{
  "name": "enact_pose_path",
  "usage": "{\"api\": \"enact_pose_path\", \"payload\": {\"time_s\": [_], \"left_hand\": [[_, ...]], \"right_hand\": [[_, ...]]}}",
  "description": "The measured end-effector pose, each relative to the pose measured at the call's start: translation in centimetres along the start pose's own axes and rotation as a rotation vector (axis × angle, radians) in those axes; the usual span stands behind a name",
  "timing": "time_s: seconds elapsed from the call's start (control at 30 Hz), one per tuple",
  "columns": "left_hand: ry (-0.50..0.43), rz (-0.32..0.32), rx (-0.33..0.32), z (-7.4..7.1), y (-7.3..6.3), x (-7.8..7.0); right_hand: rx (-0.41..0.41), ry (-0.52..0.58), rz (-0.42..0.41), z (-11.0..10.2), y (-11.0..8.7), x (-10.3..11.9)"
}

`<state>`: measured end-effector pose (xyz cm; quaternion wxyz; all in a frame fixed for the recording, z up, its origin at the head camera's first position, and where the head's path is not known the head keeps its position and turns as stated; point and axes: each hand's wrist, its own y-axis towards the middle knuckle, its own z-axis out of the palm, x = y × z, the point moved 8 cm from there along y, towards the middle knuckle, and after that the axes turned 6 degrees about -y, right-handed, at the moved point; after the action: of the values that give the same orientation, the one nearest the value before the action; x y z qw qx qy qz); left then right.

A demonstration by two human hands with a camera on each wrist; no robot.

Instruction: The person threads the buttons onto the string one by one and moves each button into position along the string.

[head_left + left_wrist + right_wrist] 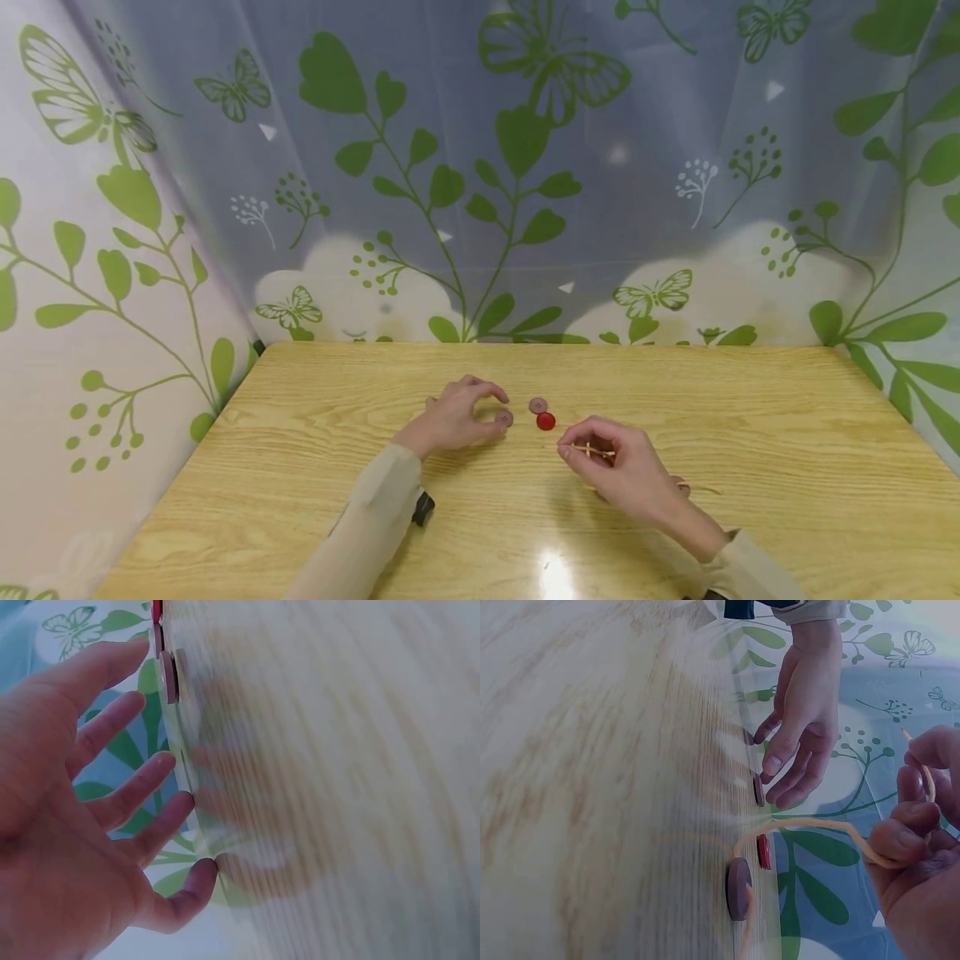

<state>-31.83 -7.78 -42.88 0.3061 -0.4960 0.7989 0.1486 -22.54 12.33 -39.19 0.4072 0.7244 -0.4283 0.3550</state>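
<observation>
My left hand (pixel 459 418) is at the tabletop with fingers spread and slightly bent, its thumb and forefinger either side of a brown button (pixel 504 418). In the left wrist view that brown button (pixel 169 677) stands just beyond the thumb tip, and nothing is gripped. My right hand (pixel 626 467) pinches a pale orange cord (pixel 588 451), its pointed end sticking up past the fingertips in the right wrist view. From the fingers, the cord (pixel 802 823) runs down to a brown button (pixel 739 889) and through it. In the head view this button (pixel 682 488) is partly hidden behind the right wrist.
Just right of the left hand, a red button (pixel 546 422) lies against another brown button (pixel 537 405). The wood-grain table (pixel 337 517) meets a leaf-and-butterfly patterned curtain (pixel 420 208) at the back. A small brownish thing (pixel 431 402) shows behind the left hand.
</observation>
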Motion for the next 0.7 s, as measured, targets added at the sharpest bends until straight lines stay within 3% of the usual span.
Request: {"api": "enact_pose_path", "payload": {"time_s": [0.37, 0.7], "left_hand": [[0.051, -0.042, 0.017, 0.27, 0.52, 0.28], [0.06, -0.052, 0.015, 0.25, 0.72, 0.18]], "right_hand": [[0.004, -0.01, 0.012, -0.13, -0.01, -0.07], [0.025, -0.003, 0.074, -0.01, -0.08, -0.76]]}}
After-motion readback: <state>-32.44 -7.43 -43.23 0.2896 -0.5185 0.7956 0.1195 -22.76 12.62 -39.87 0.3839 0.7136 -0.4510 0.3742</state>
